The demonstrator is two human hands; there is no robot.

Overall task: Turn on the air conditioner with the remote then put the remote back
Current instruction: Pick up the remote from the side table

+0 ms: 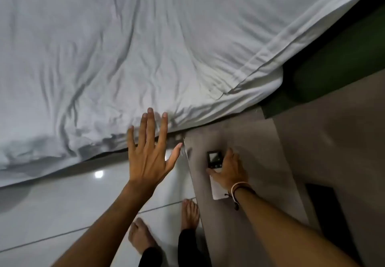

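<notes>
Bare forearms and feet (143,237), dark trouser cuffs (185,246), pale and dark cord bracelets (237,189) at right wrist

Grey surface (250,141) mostly bare: open room beyond the remote (215,175) & to its right, up to the green wall panel (333,74). Right hand (229,168) lies over the remote, covering its middle. Bed (145,47) w/ rumpled white sheet crowds the surface's far-left corner; sheet edge overhangs close by. Left hand (150,152) spread in the air above the gap btwn bed & surface. Floor (73,204) below open apart from two bare feet (189,214) by the surface's edge.
</notes>
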